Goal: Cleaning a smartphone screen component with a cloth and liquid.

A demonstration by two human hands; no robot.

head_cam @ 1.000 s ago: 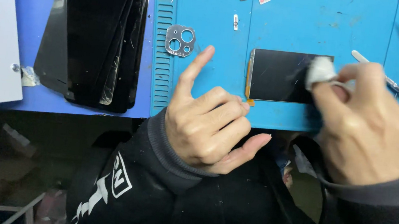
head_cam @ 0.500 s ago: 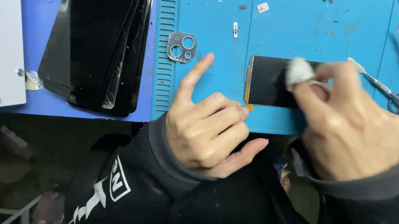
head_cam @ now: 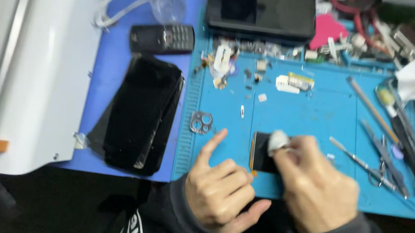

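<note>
Blue matting (head_cam: 316, 118) covers my repair bench, cluttered along its far and right edges. My right hand (head_cam: 316, 189) pinches a small white wipe (head_cam: 277, 140) between fingertips, pressed onto the dark phone screen (head_cam: 264, 157) that lies flat near the mat's near edge, directly under those fingers. The screen's long axis seems to run left to right, though my hand hides most of it. My left hand (head_cam: 219, 193) rests just left of the screen, fingers curled, index finger stretched out, gripping nothing. Farther left sit a metal camera-lens frame (head_cam: 200, 122) and a stack of black glass panels (head_cam: 140, 114). Tweezers (head_cam: 369, 163) lie to the right.
</note>
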